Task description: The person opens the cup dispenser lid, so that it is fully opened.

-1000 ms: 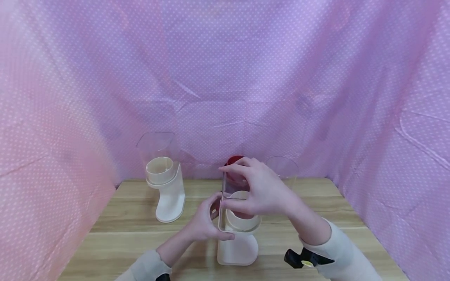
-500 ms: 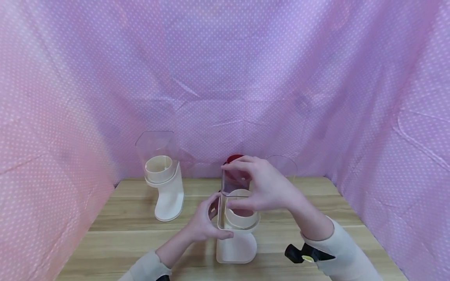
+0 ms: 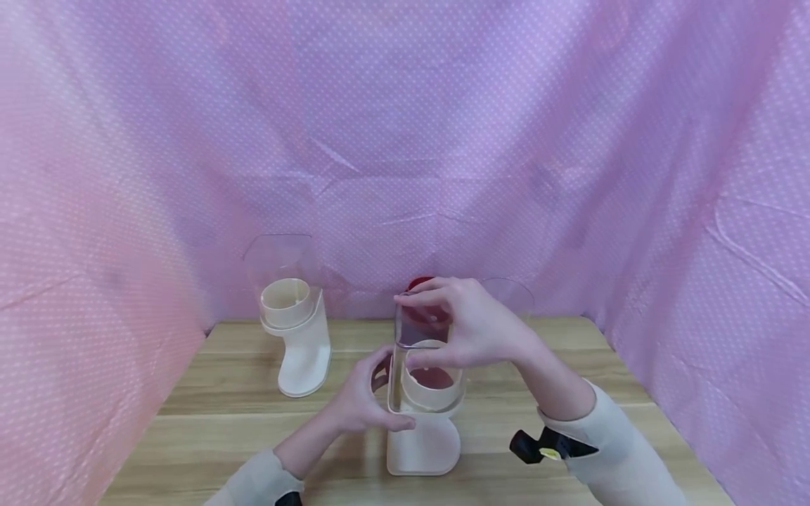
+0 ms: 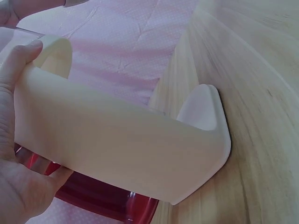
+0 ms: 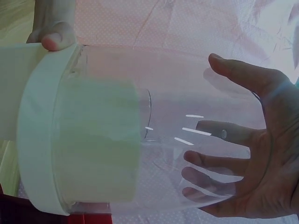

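Observation:
A cream dispenser stand (image 3: 424, 446) with a rounded foot stands upright in the middle of the wooden table. My left hand (image 3: 362, 399) grips its upper part, thumb along the near edge and fingers behind. Over the stand's cream inner ring (image 5: 98, 140) fits a clear plastic container (image 5: 173, 105), its lower edge at the stand's collar. My right hand (image 3: 477, 327) holds the container near its top, with the thumb on one side and the fingers (image 5: 224, 165) on the other. Those fingers show through the clear wall.
To the left stands a similar cream stand (image 3: 306, 365) with a clear container (image 3: 278, 260). A red container (image 3: 422, 282) is behind the hands, partly hidden. Another clear, round-rimmed container (image 3: 520, 289) stands at the back right. Pink dotted fabric (image 3: 405, 140) surrounds the table.
Both hands and the clear container have shifted very slightly left. The hold of each hand looks the same, and the other items stay in place.

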### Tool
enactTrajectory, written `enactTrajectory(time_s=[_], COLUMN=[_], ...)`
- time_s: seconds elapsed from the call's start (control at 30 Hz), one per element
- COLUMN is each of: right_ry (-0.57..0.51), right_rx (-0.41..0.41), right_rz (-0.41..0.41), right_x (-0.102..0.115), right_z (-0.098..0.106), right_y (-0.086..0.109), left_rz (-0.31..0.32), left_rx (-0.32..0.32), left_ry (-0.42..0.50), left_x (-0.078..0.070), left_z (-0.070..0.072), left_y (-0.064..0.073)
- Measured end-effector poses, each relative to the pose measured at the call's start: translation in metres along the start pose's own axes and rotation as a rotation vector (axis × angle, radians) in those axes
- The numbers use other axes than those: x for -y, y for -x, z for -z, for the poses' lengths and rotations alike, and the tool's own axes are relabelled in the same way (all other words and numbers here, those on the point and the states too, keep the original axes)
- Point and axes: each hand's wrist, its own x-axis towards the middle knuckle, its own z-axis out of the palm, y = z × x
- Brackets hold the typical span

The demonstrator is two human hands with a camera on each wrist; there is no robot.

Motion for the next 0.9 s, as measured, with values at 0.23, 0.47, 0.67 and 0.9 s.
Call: enactTrajectory(time_s=[0.23,0.47,0.67,0.9], right_ry=[-0.029,-0.113,-0.043,-0.001], right_rx=[0.013,0.042,0.006,-0.026], right_rz=[-0.045,-0.080,-0.105,-0.091], right_x=[-0.004,-0.007,0.002,0.004], right_z=[0.005,0.001,-0.002,-0.002], right_y=[0.017,0.024,0.025,0.023], left_rz=[-0.017,0.011,0.025,-0.012], left_rx=[-0.002,-0.012,-0.013,0.006], left_ry=[-0.029,-0.058,-0.049,-0.039], left_x=[0.001,0.003,0.003,0.006], left_z=[-0.002,-0.002,0.000,0.002], left_y=[0.002,0.000,-0.001,-0.003])
